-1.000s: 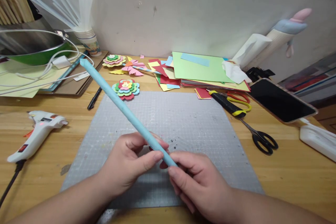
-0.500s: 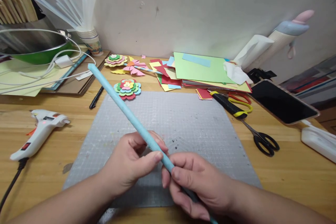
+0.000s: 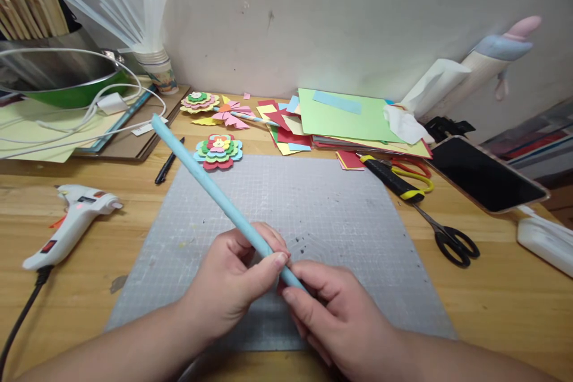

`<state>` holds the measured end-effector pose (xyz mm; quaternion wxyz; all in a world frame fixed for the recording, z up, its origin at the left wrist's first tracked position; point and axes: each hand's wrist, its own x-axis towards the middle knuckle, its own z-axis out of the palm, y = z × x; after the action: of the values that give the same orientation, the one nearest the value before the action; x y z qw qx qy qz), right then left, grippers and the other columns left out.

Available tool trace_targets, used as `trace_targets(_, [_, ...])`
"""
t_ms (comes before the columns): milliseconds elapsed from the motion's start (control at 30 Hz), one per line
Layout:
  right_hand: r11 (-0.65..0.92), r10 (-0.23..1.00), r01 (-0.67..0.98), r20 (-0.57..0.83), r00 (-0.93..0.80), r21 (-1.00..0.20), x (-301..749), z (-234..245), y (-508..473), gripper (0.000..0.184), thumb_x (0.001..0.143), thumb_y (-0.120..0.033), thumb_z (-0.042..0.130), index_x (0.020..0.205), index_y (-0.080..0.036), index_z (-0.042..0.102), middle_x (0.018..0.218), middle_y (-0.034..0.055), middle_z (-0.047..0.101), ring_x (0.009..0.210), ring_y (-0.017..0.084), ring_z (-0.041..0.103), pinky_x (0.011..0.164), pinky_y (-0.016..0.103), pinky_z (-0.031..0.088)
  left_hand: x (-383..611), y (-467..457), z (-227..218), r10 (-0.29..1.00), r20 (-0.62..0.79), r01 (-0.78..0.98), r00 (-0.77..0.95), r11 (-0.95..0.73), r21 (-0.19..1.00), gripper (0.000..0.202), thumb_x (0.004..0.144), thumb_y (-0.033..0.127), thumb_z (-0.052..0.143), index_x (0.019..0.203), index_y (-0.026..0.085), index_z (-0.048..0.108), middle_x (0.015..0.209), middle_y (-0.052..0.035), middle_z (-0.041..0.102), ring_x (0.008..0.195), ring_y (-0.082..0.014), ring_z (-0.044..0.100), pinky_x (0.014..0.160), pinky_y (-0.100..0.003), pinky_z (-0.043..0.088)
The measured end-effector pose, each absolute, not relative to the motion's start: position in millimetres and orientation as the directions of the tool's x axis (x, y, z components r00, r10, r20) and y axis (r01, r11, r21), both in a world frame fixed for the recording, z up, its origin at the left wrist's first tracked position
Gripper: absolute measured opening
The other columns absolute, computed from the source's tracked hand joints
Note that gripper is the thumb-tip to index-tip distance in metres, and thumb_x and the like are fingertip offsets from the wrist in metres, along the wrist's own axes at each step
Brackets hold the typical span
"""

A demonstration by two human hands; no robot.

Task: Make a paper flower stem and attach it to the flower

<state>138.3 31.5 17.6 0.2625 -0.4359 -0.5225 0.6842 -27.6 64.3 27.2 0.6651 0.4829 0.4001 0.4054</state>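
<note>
A long light-blue paper tube [image 3: 210,187] slants across the view, its far end up at the left and its near end down at the right. My left hand [image 3: 242,277] is closed round the tube a little below its middle, thumb on top. Just below it, my right hand [image 3: 335,310] grips the lower part, fingers curled round it; the near end is hidden by this hand. Both hands are above the grey cutting mat [image 3: 286,191]. A layered paper flower [image 3: 218,151] lies at the mat's far left corner.
At left lie a white glue gun [image 3: 76,221] and a black pen [image 3: 169,161]. Behind the mat are a pink paper flower [image 3: 230,113] and coloured paper sheets [image 3: 349,119]. At right are a yellow-black cutter [image 3: 391,179], black-handled scissors [image 3: 447,239] and a phone [image 3: 487,173].
My right hand has turned and its fingers have closed further round the tube's lower part. The tube has tipped slightly, its far end a bit lower. My left hand keeps its hold.
</note>
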Motion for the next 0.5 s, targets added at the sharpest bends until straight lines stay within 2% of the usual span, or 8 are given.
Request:
trace_targets(100, [-0.137, 0.867, 0.22, -0.224, -0.445, -0.966, 139.8, 16.2, 32.1, 0.023, 0.092, -0.035, 0.049, 0.076, -0.018, 0.053, 0.057, -0.0056, 0.041, 0.051, 0.007, 0.037, 0.048, 0.023, 0.031, -24.1, 62.3, 25.6, 0.937, -0.154, -0.148, 0.314, 0.209, 0.967, 0.016, 0.08, 0.031, 0.065, 0.072, 0.018, 0.06, 0.072, 0.0008, 0.057, 0.072, -0.0122, 0.054, 0.067, -0.024, 0.044])
trace_targets(200, [-0.076, 0.874, 0.272, -0.195, -0.445, -0.959, 140.1, 14.8, 33.1, 0.023, 0.091, -0.034, 0.05, 0.076, -0.018, 0.056, 0.063, -0.0038, 0.044, 0.057, 0.009, 0.039, 0.053, 0.024, 0.033, -21.3, 61.7, 24.5, 0.943, -0.184, -0.134, 0.276, 0.228, 0.964, 0.018, 0.078, 0.032, 0.066, 0.071, 0.018, 0.059, 0.071, 0.001, 0.057, 0.071, -0.0121, 0.054, 0.066, -0.025, 0.044])
trace_targets(267, [-0.137, 0.862, 0.246, -0.238, -0.448, -0.96, 139.2, 14.1, 33.7, 0.023, 0.091, -0.036, 0.05, 0.079, -0.018, 0.056, 0.06, -0.0049, 0.043, 0.052, 0.008, 0.039, 0.048, 0.022, 0.033, -20.4, 61.9, 23.8, 0.943, -0.22, -0.131, 0.25, 0.258, 0.957, 0.019, 0.077, 0.033, 0.068, 0.07, 0.018, 0.058, 0.07, 0.0011, 0.057, 0.069, -0.0118, 0.053, 0.065, -0.025, 0.044])
trace_targets(333, [-0.295, 0.814, 0.159, -0.335, -0.475, -0.942, 137.9, 14.3, 34.9, 0.026, 0.091, -0.044, 0.049, 0.085, -0.019, 0.054, 0.055, -0.0073, 0.043, 0.042, 0.005, 0.037, 0.039, 0.019, 0.029, -20.1, 62.1, 22.7, 0.935, -0.258, -0.14, 0.243, 0.297, 0.945, 0.02, 0.072, 0.033, 0.072, 0.073, 0.018, 0.059, 0.071, 0.0008, 0.058, 0.07, -0.0121, 0.054, 0.065, -0.025, 0.044])
trace_targets(433, [-0.526, 0.704, 0.011, -0.443, -0.555, -0.85, 137.1, 16.3, 39.2, 0.038, 0.088, -0.057, 0.048, 0.085, -0.019, 0.049, 0.051, -0.0094, 0.046, 0.029, 0.003, 0.033, 0.028, 0.015, 0.021, -20.6, 62.2, 20.8, 0.922, -0.286, -0.166, 0.263, 0.335, 0.928, 0.031, 0.063, 0.032, 0.08, 0.085, 0.019, 0.063, 0.08, -0.0001, 0.062, 0.079, -0.0142, 0.057, 0.073, -0.027, 0.046])
trace_targets(500, [-0.588, 0.671, -0.046, -0.455, -0.585, -0.807, 137.9, 17.6, 42.7, 0.041, 0.085, -0.06, 0.05, 0.083, -0.019, 0.047, 0.05, -0.0091, 0.05, 0.026, 0.002, 0.036, 0.026, 0.013, 0.021, -21.3, 62.4, 19.6, 0.914, -0.291, -0.176, 0.283, 0.348, 0.921, 0.04, 0.061, 0.031, 0.082, 0.095, 0.022, 0.064, 0.086, -0.0006, 0.064, 0.086, -0.0155, 0.058, 0.079, -0.029, 0.046])
